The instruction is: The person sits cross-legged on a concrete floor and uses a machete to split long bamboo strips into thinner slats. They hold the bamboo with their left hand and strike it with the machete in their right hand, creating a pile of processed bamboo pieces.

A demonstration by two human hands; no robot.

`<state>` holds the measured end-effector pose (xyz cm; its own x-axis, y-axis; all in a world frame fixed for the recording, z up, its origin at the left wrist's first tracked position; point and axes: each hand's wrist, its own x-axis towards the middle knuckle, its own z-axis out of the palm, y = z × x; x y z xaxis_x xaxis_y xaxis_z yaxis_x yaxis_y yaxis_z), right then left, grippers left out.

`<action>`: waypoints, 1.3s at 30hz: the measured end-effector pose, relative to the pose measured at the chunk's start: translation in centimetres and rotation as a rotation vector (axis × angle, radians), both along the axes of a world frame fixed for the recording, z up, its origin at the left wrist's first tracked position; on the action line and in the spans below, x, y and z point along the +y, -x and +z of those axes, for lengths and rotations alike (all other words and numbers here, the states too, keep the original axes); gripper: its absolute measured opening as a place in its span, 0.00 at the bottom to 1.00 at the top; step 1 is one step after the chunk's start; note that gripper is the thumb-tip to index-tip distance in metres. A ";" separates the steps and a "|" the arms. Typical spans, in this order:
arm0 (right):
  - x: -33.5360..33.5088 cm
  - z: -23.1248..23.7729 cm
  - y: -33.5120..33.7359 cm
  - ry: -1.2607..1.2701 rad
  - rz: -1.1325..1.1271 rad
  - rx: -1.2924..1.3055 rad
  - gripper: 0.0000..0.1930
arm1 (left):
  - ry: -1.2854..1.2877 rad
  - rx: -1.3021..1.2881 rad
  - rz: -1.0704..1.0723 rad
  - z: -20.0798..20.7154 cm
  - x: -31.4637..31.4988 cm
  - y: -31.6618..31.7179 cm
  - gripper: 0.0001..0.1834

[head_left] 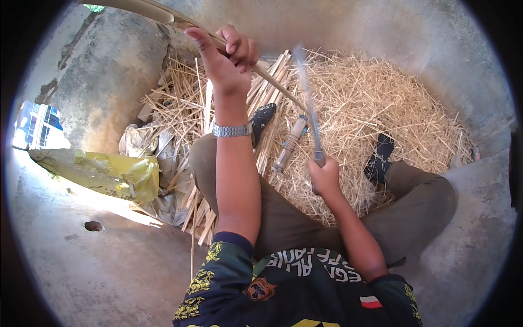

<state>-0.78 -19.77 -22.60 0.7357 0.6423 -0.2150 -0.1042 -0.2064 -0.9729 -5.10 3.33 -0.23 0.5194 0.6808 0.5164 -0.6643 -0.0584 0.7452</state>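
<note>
- Evidently, slim strips (180, 95) heaped at ten o'clock look already split.
- Near twelve, the left hand (231, 76) has its fingers wrapped round a long strip (278, 87), thumb raised — that length looks unfinished.
- Toward three, the right hand (325, 175) is clamped on a knife (318, 157).
- Shavings (381, 90) at two — much trimming seems done.

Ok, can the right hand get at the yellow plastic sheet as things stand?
Probably not: the right hand grips a long blade, and the left forearm and bent left knee seem to lie between it and the yellow plastic sheet.
</note>
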 end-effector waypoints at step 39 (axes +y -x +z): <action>-0.4 1.0 1.3 0.015 -0.045 -0.241 0.14 | 0.003 -0.081 0.416 -0.1 -1.2 -1.9 0.41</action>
